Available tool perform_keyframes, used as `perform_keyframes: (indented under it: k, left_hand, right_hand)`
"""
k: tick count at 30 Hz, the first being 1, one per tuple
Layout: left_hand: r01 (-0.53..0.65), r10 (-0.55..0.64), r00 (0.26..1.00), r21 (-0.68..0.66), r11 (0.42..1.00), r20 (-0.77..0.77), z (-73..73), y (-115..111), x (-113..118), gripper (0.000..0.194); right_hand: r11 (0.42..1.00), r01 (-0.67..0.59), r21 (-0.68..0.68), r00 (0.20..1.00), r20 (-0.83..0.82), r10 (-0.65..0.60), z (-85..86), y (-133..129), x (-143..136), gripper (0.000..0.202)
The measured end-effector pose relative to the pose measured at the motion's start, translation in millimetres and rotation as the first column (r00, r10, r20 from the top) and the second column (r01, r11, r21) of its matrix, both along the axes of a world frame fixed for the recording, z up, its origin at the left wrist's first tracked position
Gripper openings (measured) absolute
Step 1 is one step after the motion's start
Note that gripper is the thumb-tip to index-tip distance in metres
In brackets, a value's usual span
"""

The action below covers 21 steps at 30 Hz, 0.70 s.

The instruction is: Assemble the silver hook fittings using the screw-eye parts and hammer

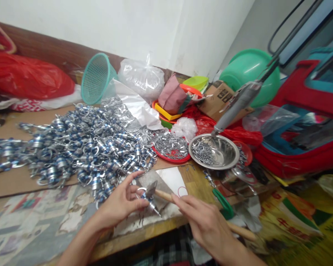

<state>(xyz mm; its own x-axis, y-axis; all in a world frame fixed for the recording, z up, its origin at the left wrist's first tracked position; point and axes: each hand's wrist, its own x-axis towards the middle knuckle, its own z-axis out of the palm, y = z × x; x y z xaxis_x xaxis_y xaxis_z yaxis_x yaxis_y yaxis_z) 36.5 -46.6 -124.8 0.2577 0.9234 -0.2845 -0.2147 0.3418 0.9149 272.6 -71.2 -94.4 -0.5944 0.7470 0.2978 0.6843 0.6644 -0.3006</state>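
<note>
Between the fingers and thumb of my left hand [124,197] is a small blue and silver metal fitting [152,207] with a ring and a thin pin end. It is held over a flat grey block [162,199] near the table's front edge. My right hand [201,218] is wrapped round the wooden handle of a hammer [163,195]. The hammer's metal head is at the fitting, overlapping it in view; I cannot tell whether they touch. A large pile of similar blue and silver fittings [80,144] lies to the left and behind.
A red tray [173,159] of small metal parts and a steel bowl [230,157] of pins stand behind my hands. A grey cylindrical tool [238,103] hangs above the bowl. Behind are a teal basket [96,79] and a green basin [249,74]; a red chair [302,155] is right.
</note>
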Motion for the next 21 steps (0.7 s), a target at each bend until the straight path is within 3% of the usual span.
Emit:
perform_keyframes:
  k: [4,6,8,11,13,15,17,19,21]
  left_hand:
    - [-0.004,0.004,1.0,-0.004,1.0,-0.005,-1.3,1,-1,0.084]
    - [0.006,-0.006,1.0,0.004,1.0,0.001,-1.8,1,-2,0.083]
    - [-0.009,0.009,1.0,0.01,1.0,-0.024,-1.7,2,-2,0.077]
    - [-0.021,0.02,0.992,-0.007,1.0,-0.121,-0.9,0,-3,0.044]
    - [-0.025,0.02,0.987,-0.032,0.999,-0.161,-0.6,-2,-3,0.023]
    - [-0.064,0.056,0.984,-0.045,0.997,-0.171,-0.8,-4,-2,0.018]
    - [-0.115,0.105,0.978,-0.043,0.992,-0.182,-1.3,-7,-2,0.017]
    - [-0.141,0.132,0.971,-0.032,0.989,-0.201,-1.8,-8,0,0.014]
    - [-0.15,0.151,0.959,0.023,0.988,-0.239,-2.1,-9,2,0.011]
  right_hand:
    - [0.999,0.044,0.01,0.995,-0.085,-0.043,-7.7,-7,0,0.054]
    - [0.996,0.037,-0.084,0.995,-0.091,-0.044,-12.0,-4,0,0.051]
    - [0.975,0.097,-0.198,0.983,-0.137,-0.125,-18.7,7,2,0.044]
    - [0.92,0.215,-0.328,0.932,-0.214,-0.294,-32.9,36,7,0.038]
    - [0.896,0.21,-0.391,0.935,-0.189,-0.301,-40.9,58,8,0.035]
    - [0.913,0.196,-0.357,0.967,-0.083,-0.24,-43.7,78,6,0.026]
    - [0.945,0.228,-0.235,0.974,0.046,-0.224,-40.6,99,0,0.025]
    - [0.949,0.293,-0.118,0.952,0.125,-0.279,-34.6,124,-10,0.027]
    - [0.93,0.356,-0.089,0.925,0.172,-0.338,-29.6,150,-21,0.026]
